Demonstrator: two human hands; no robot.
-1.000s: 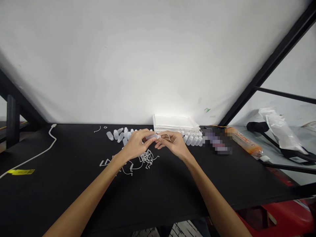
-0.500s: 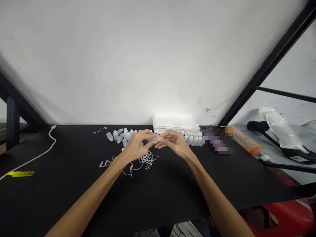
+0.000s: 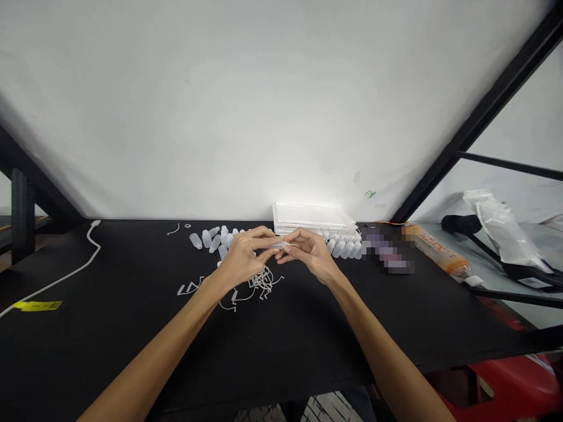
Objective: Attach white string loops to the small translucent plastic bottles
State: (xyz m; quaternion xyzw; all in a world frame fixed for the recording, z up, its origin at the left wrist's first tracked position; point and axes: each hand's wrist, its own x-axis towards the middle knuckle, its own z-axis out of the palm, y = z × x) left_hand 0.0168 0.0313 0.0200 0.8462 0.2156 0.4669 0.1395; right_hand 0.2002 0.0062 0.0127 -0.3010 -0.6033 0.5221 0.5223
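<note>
My left hand [image 3: 243, 258] and my right hand [image 3: 308, 254] meet above a black tabletop [image 3: 109, 328]. Their fingertips pinch a small translucent plastic bottle [image 3: 280, 245] between them, partly hidden by my fingers. A thin white strand [image 3: 292, 246] seems to run from it, though it is too fine to be sure. Several similar bottles [image 3: 206, 238] lie behind my left hand, and more [image 3: 345, 249] stand in a row behind my right. A tangle of thin white plastic strips [image 3: 264, 283] lies just below my left hand.
A stack of white trays [image 3: 308, 218] stands at the wall behind my hands. To the right lie a pixelated object [image 3: 385, 252], an orange-printed tube [image 3: 437, 253] and a plastic bag [image 3: 504, 231]. A white cable [image 3: 65, 282] runs along the left side.
The bottle has shifted slightly to the right between my fingertips, and my hands have drawn a little closer around it. The objects on the table have not moved.
</note>
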